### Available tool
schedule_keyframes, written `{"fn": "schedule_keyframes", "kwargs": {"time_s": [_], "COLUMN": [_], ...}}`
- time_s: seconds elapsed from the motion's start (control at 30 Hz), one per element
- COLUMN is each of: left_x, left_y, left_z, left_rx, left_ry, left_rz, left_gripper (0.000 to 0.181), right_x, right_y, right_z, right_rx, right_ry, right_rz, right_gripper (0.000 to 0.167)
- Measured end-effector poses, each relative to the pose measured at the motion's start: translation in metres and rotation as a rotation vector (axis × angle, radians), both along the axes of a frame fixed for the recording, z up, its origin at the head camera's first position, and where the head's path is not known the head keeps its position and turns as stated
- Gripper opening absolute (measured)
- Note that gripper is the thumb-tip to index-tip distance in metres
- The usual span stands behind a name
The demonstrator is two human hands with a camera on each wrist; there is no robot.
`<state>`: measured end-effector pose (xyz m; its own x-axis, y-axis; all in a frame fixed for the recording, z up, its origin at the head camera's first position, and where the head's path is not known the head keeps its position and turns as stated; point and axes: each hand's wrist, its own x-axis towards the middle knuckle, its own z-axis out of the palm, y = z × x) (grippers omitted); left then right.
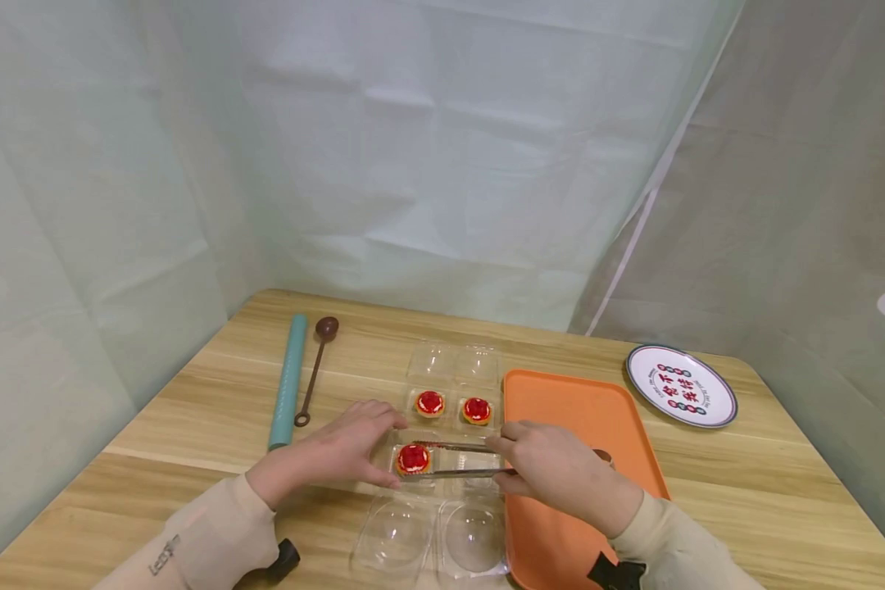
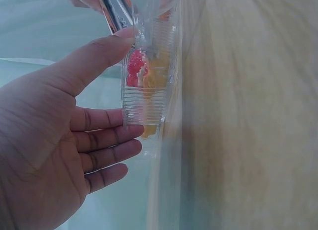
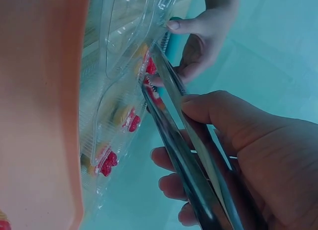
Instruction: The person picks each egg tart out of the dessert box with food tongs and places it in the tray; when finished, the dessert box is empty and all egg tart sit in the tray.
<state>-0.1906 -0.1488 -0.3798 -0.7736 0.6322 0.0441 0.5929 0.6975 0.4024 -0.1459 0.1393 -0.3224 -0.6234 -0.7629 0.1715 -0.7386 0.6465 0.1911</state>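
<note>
My right hand [image 1: 560, 467] grips metal tongs [image 1: 465, 473], their tips around a red-topped tart [image 1: 413, 460] in the near clear container's left compartment. Whether the tips touch the tart, I cannot tell. The left hand [image 1: 347, 447] has its thumb and extended fingers at that container's left side; the left wrist view shows thumb and fingertips against the ribbed plastic wall [image 2: 144, 106]. Behind it, a second clear container holds two more tarts [image 1: 430, 403] [image 1: 477, 410]. The near container's lid [image 1: 394, 533] lies folded open toward me.
An orange tray [image 1: 575, 393] lies right of the containers, with a white patterned plate [image 1: 682, 386] beyond it. At the left are a teal roller [image 1: 289, 381] and a brown spoon [image 1: 327, 329]. In the right wrist view, another tart [image 3: 4, 223] sits on the tray.
</note>
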Motion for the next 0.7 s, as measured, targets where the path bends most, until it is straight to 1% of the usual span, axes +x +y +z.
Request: {"fn": "schedule_keyframes", "kwargs": {"time_s": [0.17, 0.3, 0.47, 0.63, 0.7], "left_x": [0.0, -0.001, -0.001, -0.001, -0.002], "left_y": [0.0, 0.0, 0.0, 0.0, 0.0], "left_z": [0.0, 0.0, -0.001, -0.002, -0.002], "left_rx": [-0.001, -0.003, -0.002, 0.0, -0.001], "left_ry": [0.01, 0.018, 0.02, 0.023, 0.026], "left_rz": [-0.002, -0.006, -0.003, -0.005, -0.009], "left_gripper": [0.075, 0.074, 0.073, 0.074, 0.074], "right_x": [-0.001, 0.001, 0.003, 0.005, 0.007], "right_y": [0.001, 0.003, 0.007, 0.013, 0.016], "right_z": [0.0, 0.001, 0.006, 0.01, 0.012], "right_rx": [0.005, -0.006, -0.025, -0.056, -0.061], "right_ry": [0.026, 0.015, -0.038, -0.047, -0.039], "right_rz": [0.025, 0.028, -0.004, -0.031, -0.036], "right_gripper": [0.024, 0.025, 0.03, 0.03, 0.03]}}
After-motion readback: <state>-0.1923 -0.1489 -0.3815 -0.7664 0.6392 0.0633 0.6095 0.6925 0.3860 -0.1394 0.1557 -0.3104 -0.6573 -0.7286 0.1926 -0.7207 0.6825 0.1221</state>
